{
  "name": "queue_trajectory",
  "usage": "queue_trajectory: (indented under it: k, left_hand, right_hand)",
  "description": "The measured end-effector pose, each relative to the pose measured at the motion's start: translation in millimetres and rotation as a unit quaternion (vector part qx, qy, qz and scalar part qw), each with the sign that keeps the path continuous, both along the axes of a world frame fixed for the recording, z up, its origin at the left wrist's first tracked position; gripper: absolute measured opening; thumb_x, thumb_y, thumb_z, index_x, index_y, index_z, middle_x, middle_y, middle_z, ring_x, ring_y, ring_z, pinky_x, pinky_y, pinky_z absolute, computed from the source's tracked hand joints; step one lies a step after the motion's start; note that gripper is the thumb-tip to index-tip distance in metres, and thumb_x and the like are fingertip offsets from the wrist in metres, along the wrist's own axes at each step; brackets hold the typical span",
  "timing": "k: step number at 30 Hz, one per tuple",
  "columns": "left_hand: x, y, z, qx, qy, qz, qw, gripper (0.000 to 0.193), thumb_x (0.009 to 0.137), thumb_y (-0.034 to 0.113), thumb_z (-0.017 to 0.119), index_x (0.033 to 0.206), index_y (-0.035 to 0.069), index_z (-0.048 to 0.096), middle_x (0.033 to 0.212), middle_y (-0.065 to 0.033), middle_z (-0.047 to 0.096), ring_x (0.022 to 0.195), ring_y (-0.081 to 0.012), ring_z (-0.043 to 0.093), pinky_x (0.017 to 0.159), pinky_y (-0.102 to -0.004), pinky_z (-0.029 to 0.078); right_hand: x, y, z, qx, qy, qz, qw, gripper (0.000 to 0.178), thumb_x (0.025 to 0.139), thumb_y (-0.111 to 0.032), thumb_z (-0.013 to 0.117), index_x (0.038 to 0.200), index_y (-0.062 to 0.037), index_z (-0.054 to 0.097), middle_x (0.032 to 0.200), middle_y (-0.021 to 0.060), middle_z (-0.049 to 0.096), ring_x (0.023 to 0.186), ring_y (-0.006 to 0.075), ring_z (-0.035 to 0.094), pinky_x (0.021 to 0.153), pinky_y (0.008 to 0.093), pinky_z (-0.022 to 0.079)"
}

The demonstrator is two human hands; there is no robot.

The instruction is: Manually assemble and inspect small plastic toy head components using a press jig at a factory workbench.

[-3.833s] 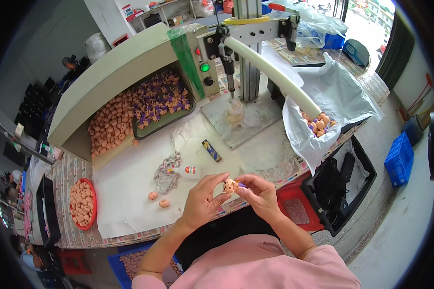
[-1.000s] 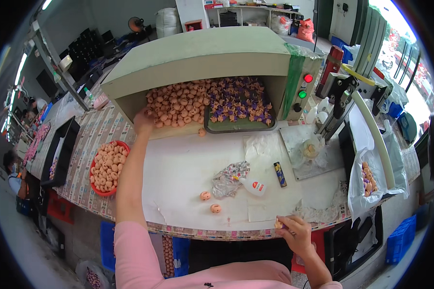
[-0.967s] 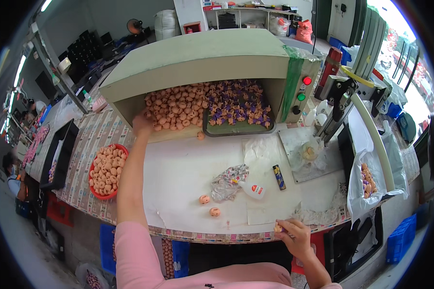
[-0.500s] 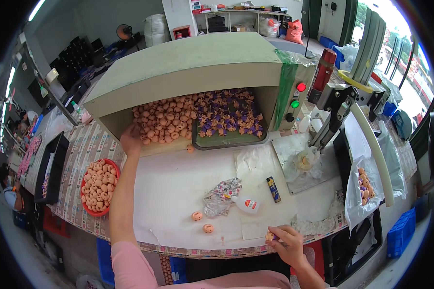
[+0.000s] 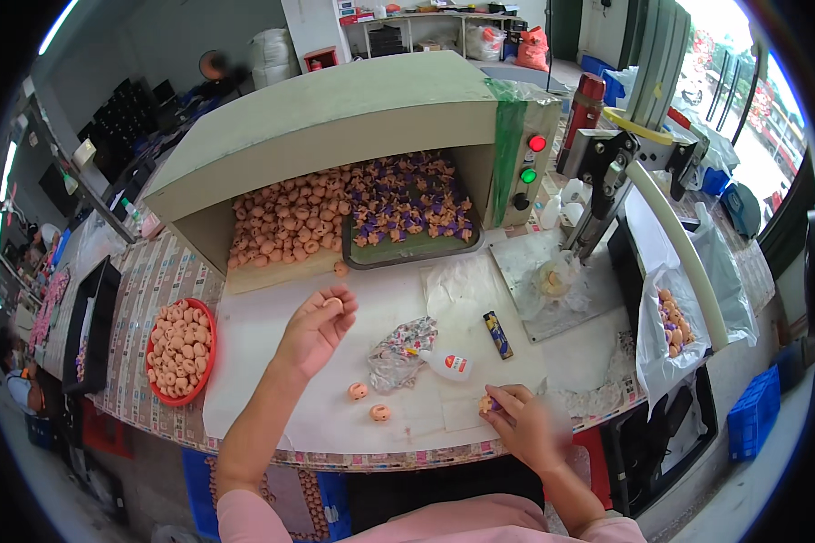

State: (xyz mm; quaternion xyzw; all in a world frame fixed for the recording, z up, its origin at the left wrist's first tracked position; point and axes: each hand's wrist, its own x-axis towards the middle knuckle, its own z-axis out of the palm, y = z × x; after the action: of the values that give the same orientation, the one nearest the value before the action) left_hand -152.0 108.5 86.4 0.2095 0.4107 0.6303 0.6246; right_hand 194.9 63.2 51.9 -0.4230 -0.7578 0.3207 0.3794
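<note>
My left hand (image 5: 311,333) is over the middle of the white work surface, its fingers pinched on a small peach toy head (image 5: 333,304) that is mostly covered. Near the front edge, my right hand (image 5: 523,423) grips a small purple-and-peach toy body (image 5: 487,404) between thumb and fingers. Two loose toy heads, one (image 5: 358,391) just behind the other (image 5: 379,413), lie between my hands. Behind them, a white glue bottle (image 5: 447,364) with a yellow tip rests on its side against a crumpled plastic bag (image 5: 398,348).
A beige box-shaped housing (image 5: 335,122) covers a heap of toy heads (image 5: 285,217) and a dark tray (image 5: 417,256) of toy bodies. A red basket (image 5: 210,357) of heads is at left. A blue-and-yellow tube (image 5: 497,335) lies near a metal press (image 5: 598,199) at right.
My left hand has come from the heap of heads toward the middle, now with a head in its fingers. My right hand stays near the front edge with the toy body. The view has shifted slightly.
</note>
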Motion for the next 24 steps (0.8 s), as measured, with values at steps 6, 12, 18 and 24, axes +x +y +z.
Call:
queue_trajectory:
  k: [6, 12, 18, 24]
  left_hand:
    - [88, -37, 1, 0.053, -0.090, -0.185, 0.977, 0.030, 0.095, 0.009, 0.054, 0.124, 0.004, 0.050, 0.115, -0.0058, 0.056, 0.094, -0.0124, 0.058, 0.083, -0.0274, 0.049]
    - [152, -82, -30, 0.039, -0.150, -0.150, 0.976, 0.037, 0.095, 0.007, 0.051, 0.131, 0.005, 0.046, 0.117, -0.0072, 0.055, 0.096, -0.0141, 0.058, 0.083, -0.0275, 0.049]
    - [175, -126, -70, 0.004, -0.253, -0.083, 0.964, 0.029, 0.093, 0.007, 0.056, 0.122, 0.006, 0.051, 0.117, -0.0091, 0.057, 0.094, -0.0154, 0.060, 0.081, -0.0270, 0.052]
    - [173, -152, -73, -0.029, -0.260, -0.043, 0.964, 0.033, 0.093, 0.009, 0.056, 0.126, 0.007, 0.051, 0.118, -0.0086, 0.058, 0.094, -0.0149, 0.060, 0.081, -0.0269, 0.052]
  right_hand:
    - [14, 6, -11, 0.032, -0.036, 0.017, 0.999, 0.037, 0.076, 0.003, 0.072, 0.111, 0.0006, 0.064, 0.097, 0.0148, 0.062, 0.083, 0.0260, 0.065, 0.068, 0.0312, 0.053]
    - [27, 21, -32, 0.039, -0.050, 0.027, 0.998, 0.038, 0.076, 0.003, 0.070, 0.113, 0.0008, 0.062, 0.100, 0.0160, 0.061, 0.085, 0.0302, 0.063, 0.072, 0.0333, 0.052]
    - [27, 17, -32, 0.009, -0.074, 0.054, 0.996, 0.036, 0.078, 0.002, 0.067, 0.114, 0.0017, 0.062, 0.103, 0.0174, 0.061, 0.090, 0.0318, 0.063, 0.075, 0.0348, 0.052]
    - [20, 4, -5, 0.022, -0.128, 0.042, 0.991, 0.033, 0.079, -0.001, 0.066, 0.112, 0.0012, 0.062, 0.108, 0.0184, 0.061, 0.097, 0.0349, 0.060, 0.084, 0.0386, 0.049]
